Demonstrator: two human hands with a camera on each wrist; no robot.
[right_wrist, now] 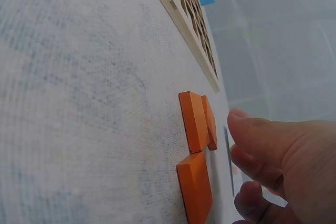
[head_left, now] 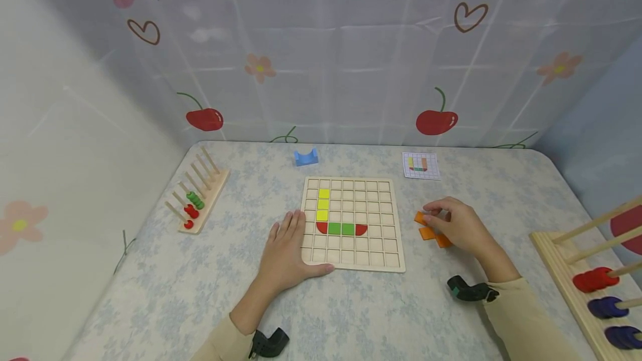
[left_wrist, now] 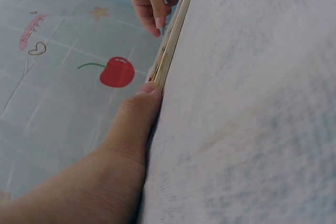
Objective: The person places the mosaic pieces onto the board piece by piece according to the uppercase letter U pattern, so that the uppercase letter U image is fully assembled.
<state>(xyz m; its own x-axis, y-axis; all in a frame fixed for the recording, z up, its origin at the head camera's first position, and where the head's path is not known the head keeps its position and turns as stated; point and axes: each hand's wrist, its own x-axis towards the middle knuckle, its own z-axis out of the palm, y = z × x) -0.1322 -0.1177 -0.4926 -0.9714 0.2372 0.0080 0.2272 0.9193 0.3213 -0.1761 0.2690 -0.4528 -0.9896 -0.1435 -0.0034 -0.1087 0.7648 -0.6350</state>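
My left hand [head_left: 287, 247] rests at the near left corner of a wooden grid board [head_left: 376, 247], fingers extended along its left side and thumb along its front edge. Yellow square tiles [head_left: 323, 204] form a column on the board. Below them runs a row of green squares [head_left: 334, 229] with a rounded red tile [head_left: 361, 230] at each end. To the right of the board, my right hand [head_left: 457, 224] hovers over three orange tiles [head_left: 427, 233], thumb and fingers loosely bent. The right wrist view shows these orange tiles [right_wrist: 195, 187] on the table, apart from the fingertips.
A printed pattern card [head_left: 421, 166] lies behind the orange tiles. At the back stands a blue cradle-shaped piece [head_left: 306, 157]. A peg rack with beads [head_left: 204, 205] is on the left; a larger rack with red and blue rings [head_left: 562, 277] occupies the right edge.
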